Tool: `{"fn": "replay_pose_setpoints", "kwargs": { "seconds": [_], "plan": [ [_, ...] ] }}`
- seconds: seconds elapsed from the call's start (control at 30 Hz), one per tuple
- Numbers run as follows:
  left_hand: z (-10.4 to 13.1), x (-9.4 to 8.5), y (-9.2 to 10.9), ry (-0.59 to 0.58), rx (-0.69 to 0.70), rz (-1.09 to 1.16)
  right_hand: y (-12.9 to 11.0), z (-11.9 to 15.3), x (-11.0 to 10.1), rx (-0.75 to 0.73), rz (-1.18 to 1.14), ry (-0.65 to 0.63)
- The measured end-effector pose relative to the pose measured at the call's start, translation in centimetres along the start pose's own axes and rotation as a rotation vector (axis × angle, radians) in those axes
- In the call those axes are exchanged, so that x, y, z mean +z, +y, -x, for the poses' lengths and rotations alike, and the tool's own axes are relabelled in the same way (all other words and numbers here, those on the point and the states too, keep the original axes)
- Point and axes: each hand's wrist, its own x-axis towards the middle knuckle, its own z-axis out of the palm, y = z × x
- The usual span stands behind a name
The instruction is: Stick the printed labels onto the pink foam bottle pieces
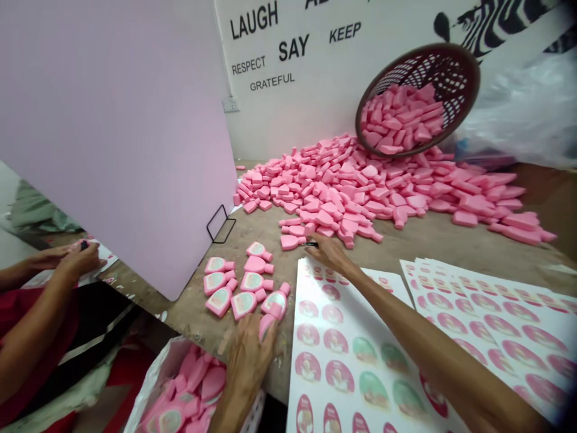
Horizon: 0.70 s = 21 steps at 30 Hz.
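My left hand (247, 349) is closed around a pink bottle-shaped piece (267, 323) at the table's near edge. Right beside it, several similar pieces (252, 281) lie in loose rows, most with an oval label on the face. Further out, my right hand (329, 252) grips a slim black tool (311, 244), whose kind I cannot make out. Its tip reaches a plain pink piece (291, 242) at the front of a large pink heap (333, 180). Under my right forearm lies a sticker sheet (320, 355) with pink and green oval labels.
More sticker sheets (487, 325) fan out at the right. A tipped brown basket (464, 78) spills pink pieces at the back. A pink divider panel (135, 120) stands left, with another person's hands (74, 258) behind it. A white bag (148, 391) below holds pink pieces.
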Motion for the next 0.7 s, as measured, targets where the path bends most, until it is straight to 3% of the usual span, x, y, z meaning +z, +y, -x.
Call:
{"fn": "replay_pose_setpoints", "kwargs": {
  "seconds": [0.17, 0.23, 0.33, 0.4, 0.43, 0.53, 0.6, 0.63, 0.7],
  "plan": [
    [-1.0, -0.6, -0.9, 0.292, 0.186, -0.197, -0.3, -4.2, 2.1, -0.015, 0.063, -0.122],
    [-1.6, -1.4, -0.3, 0.367, 0.268, -0.151, -0.1, -4.0, 1.1, -0.022, 0.069, -0.161],
    [-2.8, -2.5, 1.6, 0.387, 0.325, 0.006, -0.6, -1.8, -2.4, -0.07, 0.051, -0.208],
    [-3.3, -2.9, 3.5, 0.268, 0.285, 0.147, -2.0, 1.0, -5.6, -0.178, 0.021, -0.274],
    [-3.3, -2.9, 4.5, 0.139, 0.249, 0.227, -2.8, 2.7, -7.1, -0.299, -0.001, -0.323],
    [-2.3, -2.1, 7.5, -0.401, 0.137, 0.437, -4.9, 8.1, -10.8, -0.456, -0.065, -0.43],
    [-0.9, -1.0, 8.8, -0.671, 0.041, 0.561, -4.9, 11.4, -12.1, -0.385, -0.121, -0.424],
    [-0.2, -0.3, 9.2, -0.733, -0.012, 0.627, -4.4, 13.0, -12.4, -0.307, -0.163, -0.4],
    [1.2, 1.0, 9.5, -0.737, -0.107, 0.751, -2.8, 15.7, -12.0, -0.087, -0.256, -0.288]
  ]
}}
